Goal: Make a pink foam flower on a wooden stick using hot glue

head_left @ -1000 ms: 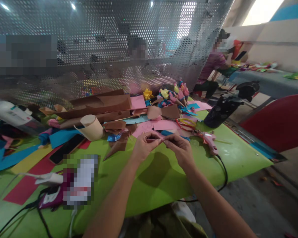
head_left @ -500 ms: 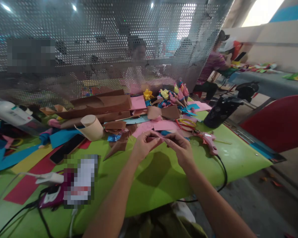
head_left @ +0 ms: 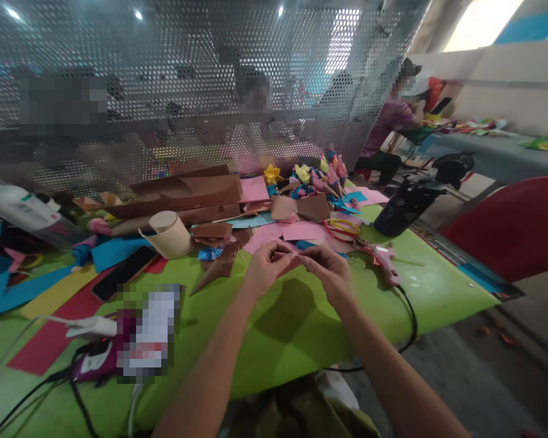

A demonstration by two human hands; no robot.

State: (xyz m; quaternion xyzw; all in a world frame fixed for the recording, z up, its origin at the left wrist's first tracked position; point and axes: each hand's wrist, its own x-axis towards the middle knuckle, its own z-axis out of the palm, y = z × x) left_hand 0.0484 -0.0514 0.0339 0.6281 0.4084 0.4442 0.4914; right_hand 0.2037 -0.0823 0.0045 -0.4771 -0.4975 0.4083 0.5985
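Between the fingertips of both hands is a small piece of pink paper (head_left: 294, 258), held above the green table (head_left: 274, 359). My left hand (head_left: 265, 267) pinches its left side, and my right hand (head_left: 329, 271) pinches its right side. The fingers hide most of the paper, so its shape is hard to make out. Behind the hands lie flat pink paper sheets (head_left: 305, 230). Left of my left hand rests a pointed brown paper piece (head_left: 218, 267) with a blue bit (head_left: 209, 253) on it. A pink glue gun (head_left: 388, 265) lies right of my right hand.
Paper flowers (head_left: 331, 173) and brown sheets (head_left: 187, 194) are heaped at the back. A rolled paper (head_left: 170, 236), black phone (head_left: 122, 274) and power strip (head_left: 103, 356) lie left. A dark bottle (head_left: 406, 204) stands right. Another person (head_left: 388, 125) sits beyond the perforated screen (head_left: 201, 79).
Both hands stay almost in place around the pink paper. The right fingers have shifted very slightly to the left. The rest of the table looks the same.
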